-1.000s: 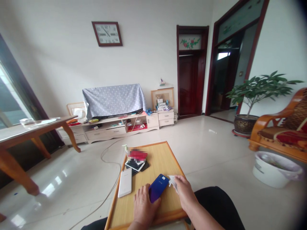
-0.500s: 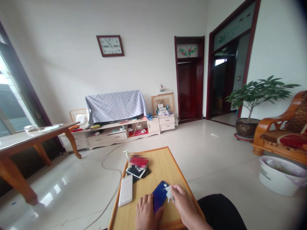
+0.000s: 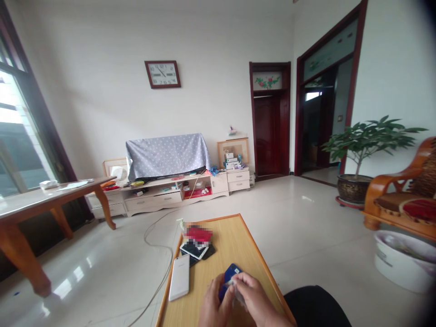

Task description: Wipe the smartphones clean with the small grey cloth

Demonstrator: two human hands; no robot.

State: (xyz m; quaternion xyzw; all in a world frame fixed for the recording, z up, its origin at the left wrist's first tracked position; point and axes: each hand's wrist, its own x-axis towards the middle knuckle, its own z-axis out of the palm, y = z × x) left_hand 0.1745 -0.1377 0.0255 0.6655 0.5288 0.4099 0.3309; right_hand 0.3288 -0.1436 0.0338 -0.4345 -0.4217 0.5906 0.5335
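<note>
A blue smartphone (image 3: 231,270) lies back up on the small wooden table (image 3: 225,231), its lower part hidden by my hands. Above it, my right hand (image 3: 254,295) pinches a crumpled white tissue (image 3: 230,282), mostly covered by the fingers. My left hand (image 3: 216,299) is curled close against it, with thumb and fingertips meeting at the same tissue. A white smartphone (image 3: 179,277) rests face down to the left of my hands. Beyond it lies a white-framed device with a dark screen (image 3: 195,250), on top of other dark flat devices.
A blurred red item (image 3: 199,235) and a small pump bottle (image 3: 182,225) stand at the table's far left corner. A cable (image 3: 163,277) runs along the floor at left. To the right are a white bucket (image 3: 391,263) and a wooden armchair (image 3: 378,195).
My left hand has left its flat place beside the blue phone and come to the tissue at my right hand. Both hands are now together over the phone. The view has tilted up slightly.
</note>
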